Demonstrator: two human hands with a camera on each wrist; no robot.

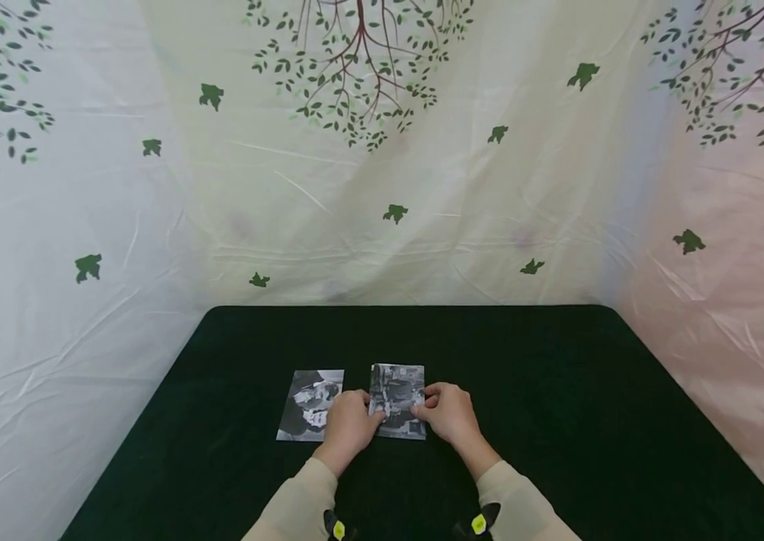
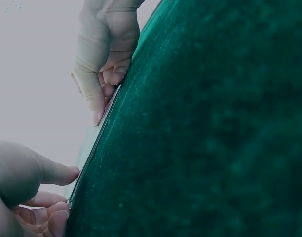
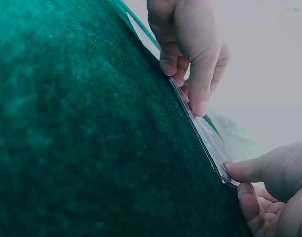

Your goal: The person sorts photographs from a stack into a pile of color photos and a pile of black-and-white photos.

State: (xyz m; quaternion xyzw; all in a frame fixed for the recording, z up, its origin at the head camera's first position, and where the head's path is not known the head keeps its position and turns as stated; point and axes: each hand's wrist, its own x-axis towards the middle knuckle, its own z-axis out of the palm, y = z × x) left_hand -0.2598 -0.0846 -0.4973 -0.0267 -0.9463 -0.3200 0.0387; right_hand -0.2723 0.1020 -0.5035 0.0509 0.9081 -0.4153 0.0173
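A small stack of black-and-white photo prints [image 1: 400, 387] lies on the dark green cloth, between both hands. My left hand [image 1: 349, 422] pinches its left edge, thumb on the top print and fingers at the side. On the opposite edge my right hand [image 1: 451, 413] does the same, its thumb [image 3: 245, 170] over the face and the other fingers curled at the rim. Layered edges of the stack [image 3: 198, 133] show in the right wrist view, low over the cloth. Another photo print [image 1: 297, 409] lies flat to the left, its lower right corner hidden behind my left hand.
Dark green cloth covers the table [image 1: 557, 421], which has rounded far corners. Behind and at both sides hangs a pale curtain [image 1: 327, 225] printed with leaves and branches. Dark bands with yellow tags [image 1: 479, 524] sit at the sleeves.
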